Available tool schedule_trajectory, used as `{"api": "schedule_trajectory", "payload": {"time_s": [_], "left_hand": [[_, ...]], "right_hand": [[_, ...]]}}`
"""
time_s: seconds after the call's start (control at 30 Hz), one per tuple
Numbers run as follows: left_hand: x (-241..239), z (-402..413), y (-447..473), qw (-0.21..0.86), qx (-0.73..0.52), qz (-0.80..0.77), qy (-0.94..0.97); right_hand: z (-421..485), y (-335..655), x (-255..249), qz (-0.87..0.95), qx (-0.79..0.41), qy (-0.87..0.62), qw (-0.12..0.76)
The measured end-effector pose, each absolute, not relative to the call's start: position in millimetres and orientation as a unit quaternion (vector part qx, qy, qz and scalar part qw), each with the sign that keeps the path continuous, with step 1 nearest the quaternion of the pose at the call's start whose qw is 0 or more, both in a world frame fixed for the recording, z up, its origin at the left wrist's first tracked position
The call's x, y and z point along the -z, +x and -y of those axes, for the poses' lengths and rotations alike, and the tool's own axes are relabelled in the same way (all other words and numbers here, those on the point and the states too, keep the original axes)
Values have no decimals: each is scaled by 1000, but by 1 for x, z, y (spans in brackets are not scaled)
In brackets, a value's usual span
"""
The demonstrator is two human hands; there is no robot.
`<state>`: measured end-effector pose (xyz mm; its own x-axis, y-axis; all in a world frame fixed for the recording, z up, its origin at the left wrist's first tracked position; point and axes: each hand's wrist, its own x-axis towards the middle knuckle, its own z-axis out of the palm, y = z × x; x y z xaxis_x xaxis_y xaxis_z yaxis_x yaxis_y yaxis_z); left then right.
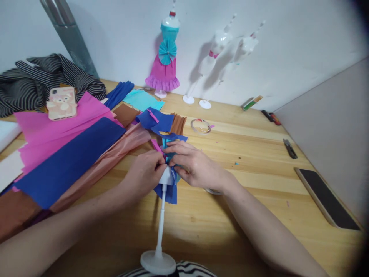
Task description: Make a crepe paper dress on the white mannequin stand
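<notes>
A small white dress-form mannequin (161,227) lies tilted toward me, its round base near my lap. Blue crepe paper (170,192) hangs around its lower body, and a bit of light-blue paper shows higher up. My left hand (148,167) is closed in a pinch at the mannequin's waist, against the paper there. From the other side my right hand (193,163) reaches over the body with bent fingers, its fingertips on the paper. A thin pink strip (156,146) sticks out beside the left fingers. The fingertips partly cover what they grip.
Crepe paper sheets, with a dark blue one (75,157) on top, cover the left side. Behind stand a dressed mannequin (167,50) and two bare ones (188,99). A tape roll (201,126), a utility knife (290,149) and a phone (328,198) lie rightward.
</notes>
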<state>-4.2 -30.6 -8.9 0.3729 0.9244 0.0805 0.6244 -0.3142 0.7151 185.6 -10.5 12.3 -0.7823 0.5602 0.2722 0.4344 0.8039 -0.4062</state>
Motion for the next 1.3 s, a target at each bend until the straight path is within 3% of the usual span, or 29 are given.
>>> {"api": "schedule_trajectory", "payload": {"time_s": [0.67, 0.97, 1.3], "left_hand": [[16, 23, -8, 458, -247, -509, 686], [9, 31, 0, 351, -261, -528, 728], [14, 28, 0, 382, -255, -534, 710]], "right_hand": [[9, 188, -11, 927, -174, -262, 204], [9, 186, -13, 930, -171, -256, 201], [8, 184, -11, 924, -170, -277, 201]]}}
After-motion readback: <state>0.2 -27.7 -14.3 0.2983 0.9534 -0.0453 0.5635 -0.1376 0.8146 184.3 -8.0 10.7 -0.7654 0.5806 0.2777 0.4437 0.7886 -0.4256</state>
